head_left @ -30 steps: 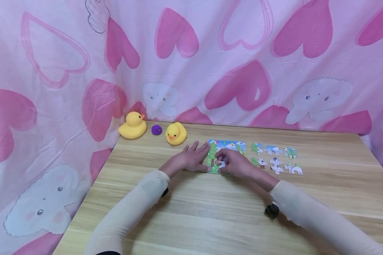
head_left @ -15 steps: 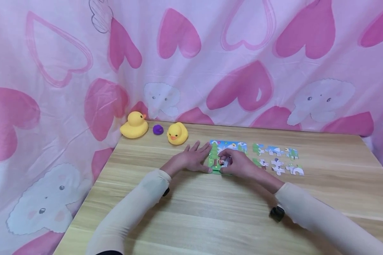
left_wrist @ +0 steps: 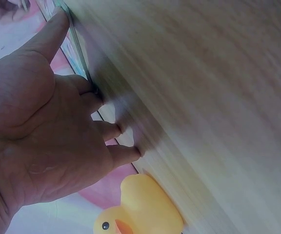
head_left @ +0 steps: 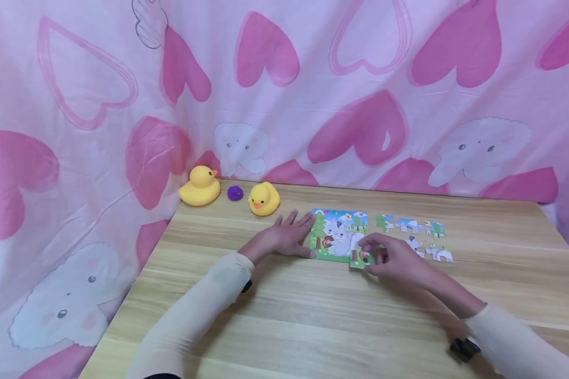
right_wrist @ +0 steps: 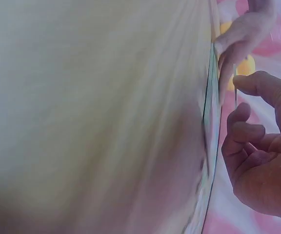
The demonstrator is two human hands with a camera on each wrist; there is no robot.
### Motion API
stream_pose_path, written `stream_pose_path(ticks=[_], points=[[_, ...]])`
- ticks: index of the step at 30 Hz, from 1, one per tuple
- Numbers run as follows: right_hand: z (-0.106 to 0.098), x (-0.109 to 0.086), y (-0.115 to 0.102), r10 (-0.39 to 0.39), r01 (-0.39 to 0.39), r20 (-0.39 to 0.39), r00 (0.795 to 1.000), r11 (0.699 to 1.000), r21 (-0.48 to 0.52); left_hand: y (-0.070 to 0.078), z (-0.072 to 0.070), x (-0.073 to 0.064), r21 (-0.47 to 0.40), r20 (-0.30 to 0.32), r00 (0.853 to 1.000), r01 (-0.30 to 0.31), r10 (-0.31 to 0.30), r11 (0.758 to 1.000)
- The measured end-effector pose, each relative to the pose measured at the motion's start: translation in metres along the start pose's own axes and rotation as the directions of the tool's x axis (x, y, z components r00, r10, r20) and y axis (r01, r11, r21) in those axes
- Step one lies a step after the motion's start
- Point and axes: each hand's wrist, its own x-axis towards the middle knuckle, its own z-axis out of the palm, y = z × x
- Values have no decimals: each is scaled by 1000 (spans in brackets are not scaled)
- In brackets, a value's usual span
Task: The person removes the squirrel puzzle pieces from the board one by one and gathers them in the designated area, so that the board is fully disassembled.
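A picture puzzle [head_left: 336, 237] with a white cartoon animal on it lies flat on the wooden table. My left hand [head_left: 289, 235] rests at its left edge, fingers spread and straight; the left wrist view shows the thumb [left_wrist: 50, 36] touching that edge. Between thumb and fingers my right hand [head_left: 398, 258] pinches a green and brown puzzle piece [head_left: 359, 258], held over the puzzle's lower right corner. Seen from the right wrist, this piece [right_wrist: 235, 95] appears edge-on, apart from the puzzle. Part of the puzzle's right side is hidden behind the piece and the right hand.
Several loose puzzle pieces [head_left: 409, 225] lie in two rows right of the puzzle, some partly covered by the right hand. Two yellow rubber ducks [head_left: 199, 187] and a small purple duck [head_left: 235, 193] stand at the back left. A pink heart-patterned curtain [head_left: 270, 105] hangs behind the table.
My right hand has moved right and toward the near edge with the pinched piece, uncovering the middle of the puzzle. The left hand stays in place.
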Motion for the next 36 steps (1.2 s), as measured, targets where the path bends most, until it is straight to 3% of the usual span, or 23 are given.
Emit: stream_pose_path(ticks=[4, 10, 20, 27, 36], points=[[-7, -18, 16, 19, -19, -16, 1000, 999, -44, 1, -1, -4, 1, 7, 1000, 8, -8, 1000], [-14, -36, 33, -15, 8, -59, 998, 992, -122, 1, -1, -5, 0, 10, 1000, 14, -14, 1000], [-19, -50, 41, -78, 60, -89, 993, 980, -189, 16, -14, -21, 8, 3, 1000, -24, 24, 1000], [-21, -35, 26, -119, 105, -66, 991, 976, -192, 9, -11, -15, -13, 14, 1000, -2, 2, 1000], [-6, 1, -7, -103, 99, -15, 995, 977, -191, -7, 5, 8, 4, 3, 1000, 2, -2, 1000]])
